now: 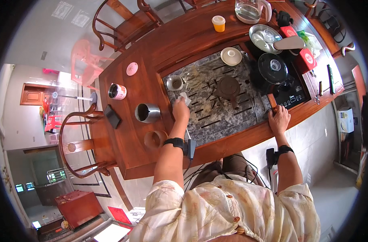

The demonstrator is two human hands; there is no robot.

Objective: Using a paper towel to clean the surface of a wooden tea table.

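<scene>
My left hand (181, 110) pinches a folded white tissue (184, 98) over the left side of a grey stone tea tray (208, 131) with slots cut in it. Just beyond that hand are a small metal-toned cup (174, 83) and a clear glass pitcher (190, 74). Resting on the wooden table edge, at the tray's front right corner, my right hand (280, 118) holds nothing that I can see. A brown clay teapot (228, 86) stands mid-tray, its spout towards me. A white lidded gaiwan (231, 56) stands at the tray's back edge.
Left on the table are a steel cup (147, 112), a brownish translucent cup (155, 139), an open tin (117, 91), a pink lid (132, 69) and a black case (112, 116). Right: a dark kettle (272, 69), an induction cooktop (291, 95), a steel bowl (259, 37) and scissors (316, 99).
</scene>
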